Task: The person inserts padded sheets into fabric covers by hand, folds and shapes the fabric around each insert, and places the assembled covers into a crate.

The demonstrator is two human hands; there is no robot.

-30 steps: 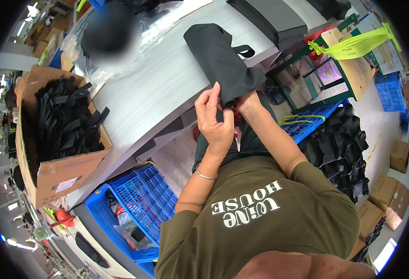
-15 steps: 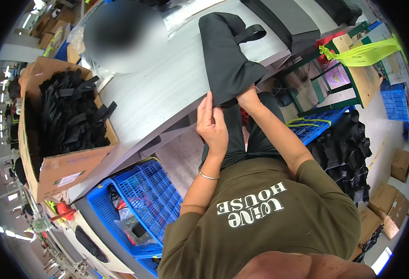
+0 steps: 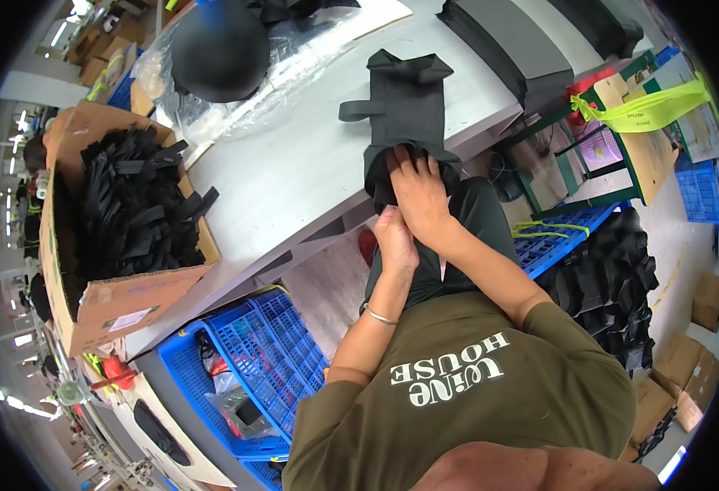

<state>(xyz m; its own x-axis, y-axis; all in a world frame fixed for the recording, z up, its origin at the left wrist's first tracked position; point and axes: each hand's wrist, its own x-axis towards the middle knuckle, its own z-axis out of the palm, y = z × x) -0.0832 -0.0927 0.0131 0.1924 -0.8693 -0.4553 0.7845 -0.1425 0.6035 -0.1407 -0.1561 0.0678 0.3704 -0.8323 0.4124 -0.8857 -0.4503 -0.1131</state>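
Note:
A black fabric bag [image 3: 408, 102] with a short strap handle [image 3: 360, 110] lies on the table, its mouth facing my body and hanging over the edge. My left hand [image 3: 394, 240], with a bangle on the wrist, pinches the near rim of the bag from below. The fingers of my right hand [image 3: 421, 196] reach into the bag's mouth, stretched out and slightly apart against the cloth. Its thumb is hidden.
On the left stands a cardboard box [image 3: 134, 299] full of black straps [image 3: 138, 204]. Stacked black fabric [image 3: 511, 49] lies farther along the table [image 3: 269, 168]. A blue crate [image 3: 273, 344] sits below left; a pile of black bags [image 3: 605, 286] is at right.
The bag has turned and now lies flatter, its handle pointing left instead of right. My right hand has moved left onto its mouth, and my left hand has shifted lower, beneath the rim.

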